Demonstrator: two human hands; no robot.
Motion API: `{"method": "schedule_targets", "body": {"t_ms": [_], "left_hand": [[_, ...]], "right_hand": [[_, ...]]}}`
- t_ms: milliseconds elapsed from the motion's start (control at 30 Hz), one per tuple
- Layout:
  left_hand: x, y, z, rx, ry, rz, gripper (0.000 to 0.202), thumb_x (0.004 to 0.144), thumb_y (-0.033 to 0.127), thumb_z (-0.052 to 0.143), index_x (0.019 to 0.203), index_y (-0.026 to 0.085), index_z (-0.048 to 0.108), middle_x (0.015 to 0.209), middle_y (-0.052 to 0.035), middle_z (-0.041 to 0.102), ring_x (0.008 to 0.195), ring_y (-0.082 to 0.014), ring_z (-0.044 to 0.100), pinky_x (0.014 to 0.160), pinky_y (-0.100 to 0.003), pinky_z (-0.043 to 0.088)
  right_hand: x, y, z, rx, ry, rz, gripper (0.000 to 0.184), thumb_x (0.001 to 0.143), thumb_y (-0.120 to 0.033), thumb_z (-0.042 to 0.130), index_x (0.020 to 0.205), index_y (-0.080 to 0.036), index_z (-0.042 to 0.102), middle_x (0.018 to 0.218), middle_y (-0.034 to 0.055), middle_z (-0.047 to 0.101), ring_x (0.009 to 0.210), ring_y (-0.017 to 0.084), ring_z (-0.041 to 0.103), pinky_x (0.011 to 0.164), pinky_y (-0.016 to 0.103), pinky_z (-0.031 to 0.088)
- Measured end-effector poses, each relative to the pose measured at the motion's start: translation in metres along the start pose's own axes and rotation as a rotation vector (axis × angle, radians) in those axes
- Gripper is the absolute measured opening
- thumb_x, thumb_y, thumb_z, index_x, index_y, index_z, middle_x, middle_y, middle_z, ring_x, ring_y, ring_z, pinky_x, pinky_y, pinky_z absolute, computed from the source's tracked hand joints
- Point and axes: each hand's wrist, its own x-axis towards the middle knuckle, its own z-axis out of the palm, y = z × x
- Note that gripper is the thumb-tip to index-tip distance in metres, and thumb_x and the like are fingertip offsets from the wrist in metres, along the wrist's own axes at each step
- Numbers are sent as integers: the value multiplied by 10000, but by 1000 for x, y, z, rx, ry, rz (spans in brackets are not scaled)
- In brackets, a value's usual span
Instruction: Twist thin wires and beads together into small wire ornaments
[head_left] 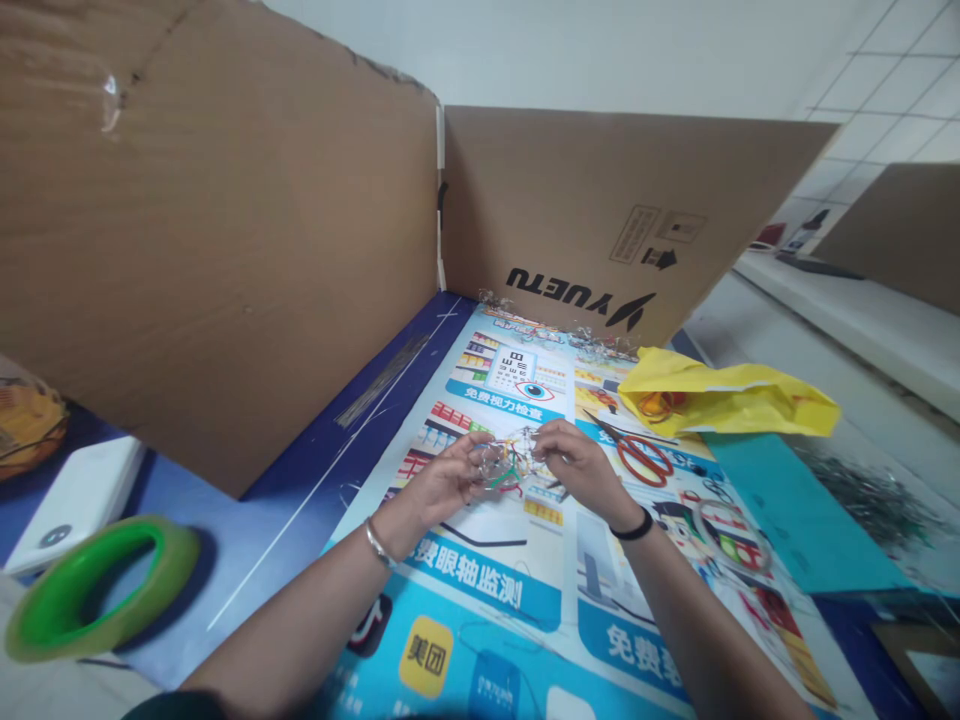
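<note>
A small tangle of silvery wire (504,468) with green, red and yellow bits is held up over a printed poster (502,585). My left hand (450,478) pinches its left side between thumb and fingers. On the other side, the bent fingers of my right hand (576,462) are closed at the wire's edge. Just right of that hand lies a pair of scissors (646,462) with orange-red handles. A loose ring of wire (731,535) rests farther right on the poster.
Two cardboard panels (225,220) wall the left and back. Wire scraps (592,342) lie along the back one. To the right are a yellow bag (750,395), a teal sheet (817,520) and cut wires (862,490). A tape roll (169,570) and white device (82,500) sit left.
</note>
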Motion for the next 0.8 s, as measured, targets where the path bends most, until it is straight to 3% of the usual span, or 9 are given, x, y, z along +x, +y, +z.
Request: {"method": "schedule_targets", "body": {"t_ms": [67,267,400,533,700,800], "left_hand": [[-1,-1,2,-15,-15,-2,456,662,0,582,1065,205,525,1074,-72,592,850,-163,590,703,-286,457],[-2,-4,10,-65,-53,0,512,652,-15,593,1100,223,527,1113,-80,576,725,-100,555,519,-182,360],[-1,-5,6,-74,-39,12,454,646,19,625,1046,218,546,1005,-57,609,739,-119,570,549,-198,383],[1,-2,-3,1,15,26,364,664,58,653,983,205,555,931,-28,623,776,-146,599,693,-283,449],[3,6,-8,168,97,115,291,656,69,706,889,173,567,708,48,542,607,-63,519,610,-209,394],[4,9,-8,293,130,130,254,665,137,736,825,164,540,680,49,527,577,-58,488,569,-198,362]], "right_hand": [[0,1,0,2,-9,4,255,751,-18,426,761,-210,593,819,34,549,794,158,555,666,307,475],[-1,2,2,-2,-15,5,255,769,-16,425,789,-206,595,821,36,544,790,154,547,673,306,464],[0,1,3,-21,-31,-24,247,778,-16,429,785,-205,587,828,36,546,806,156,548,696,318,463],[-1,0,-1,-61,-47,-67,277,774,-1,424,825,-206,602,856,45,550,845,168,547,720,336,461],[0,-6,-10,-135,-82,-123,326,759,29,412,862,-209,609,903,55,542,888,178,535,744,344,457],[1,-10,-14,-182,-119,-153,322,771,26,412,880,-210,601,926,59,538,900,180,529,749,343,457]]}}
